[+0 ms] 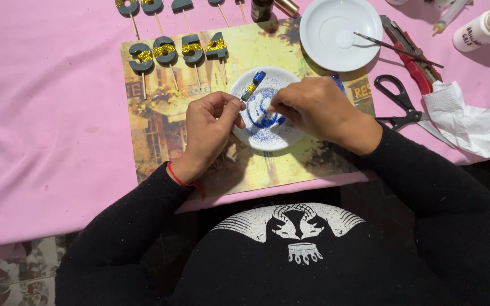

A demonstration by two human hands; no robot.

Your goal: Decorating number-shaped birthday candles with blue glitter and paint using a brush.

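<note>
A small white saucer (273, 139) dusted with blue glitter sits on a printed yellow placemat (160, 124). Over it my left hand (208, 133) pinches a thin stick that carries a glittered blue-and-gold piece (254, 84) above the saucer's far rim. My right hand (316, 110) hovers over the saucer's right half, fingertips pinched together above the blue glitter; what they hold is too small to tell. Dark number shapes with gold glitter bands (178, 51) lie on sticks at the placemat's far left.
A larger white plate (338, 31) with a thin brush (395, 50) across it stands at the back. To the right lie black scissors (398, 102), red-handled pliers (415, 62), crumpled white tissue (472, 124) and a white glue bottle (483, 28). A pink cloth (46, 113) covers the table.
</note>
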